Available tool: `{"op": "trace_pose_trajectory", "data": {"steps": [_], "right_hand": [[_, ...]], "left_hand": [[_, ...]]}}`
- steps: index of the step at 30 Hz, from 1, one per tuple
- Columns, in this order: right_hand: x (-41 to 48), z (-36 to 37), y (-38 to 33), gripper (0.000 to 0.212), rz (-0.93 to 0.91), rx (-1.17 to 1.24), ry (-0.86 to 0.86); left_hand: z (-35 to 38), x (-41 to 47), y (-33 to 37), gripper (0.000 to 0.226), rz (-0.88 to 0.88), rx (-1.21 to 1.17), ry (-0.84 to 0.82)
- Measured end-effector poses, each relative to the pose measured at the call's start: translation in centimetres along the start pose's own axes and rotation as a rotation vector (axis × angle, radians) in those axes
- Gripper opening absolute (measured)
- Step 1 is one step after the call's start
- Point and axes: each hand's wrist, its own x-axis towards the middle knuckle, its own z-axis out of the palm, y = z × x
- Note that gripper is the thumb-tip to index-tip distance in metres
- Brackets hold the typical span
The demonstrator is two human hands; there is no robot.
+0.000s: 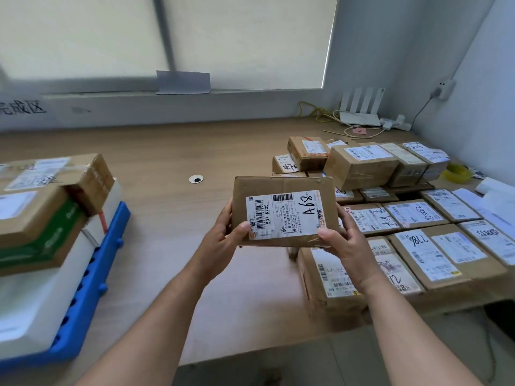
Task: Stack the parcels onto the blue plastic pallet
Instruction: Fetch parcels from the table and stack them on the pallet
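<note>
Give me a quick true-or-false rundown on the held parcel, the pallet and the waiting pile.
1. Both the left hand and right hand grip the A68 parcel. True.
2. The blue pallet lies at the desk's right side. False: it lies at the left.
3. The pallet already carries stacked parcels. True.
4. The A68 parcel rests on the desk. False: it is held above it.
5. The waiting parcels lie at the desk's right. True.

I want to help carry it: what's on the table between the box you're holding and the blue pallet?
In the head view, only bare table lies between the parcel and the blue pallet. A small round cap sits farther back.
</note>
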Motion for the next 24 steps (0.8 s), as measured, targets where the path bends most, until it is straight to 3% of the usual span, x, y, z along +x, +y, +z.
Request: {"op": "trace_pose_trajectory", "data": {"steps": [2, 9, 15, 24], "right_hand": [[-1.1, 0.8, -0.1, 0.086, 0.016, -0.002, -0.006], [-3.5, 3.5, -0.6, 0.065, 0.062, 0.074, -0.002], [-4.6, 6.7, -1.8, 0.066, 0.040, 0.063, -0.019], [-7.5, 15.7, -4.8, 0.071, -0.001, 0.023, -0.107]], "left_hand": [[-1.3, -1.7, 0.4, 0.057, -0.026, 0.025, 0.007], [-5.1, -5.9, 0.5, 0.061, -0.097, 0.272, 0.196], [-8.1, -9.1, -0.3, 0.062, -0.040, 0.646, 0.403], [-16.7, -13.9, -1.1, 0.061, -0.004, 0.874, 0.544]]}}
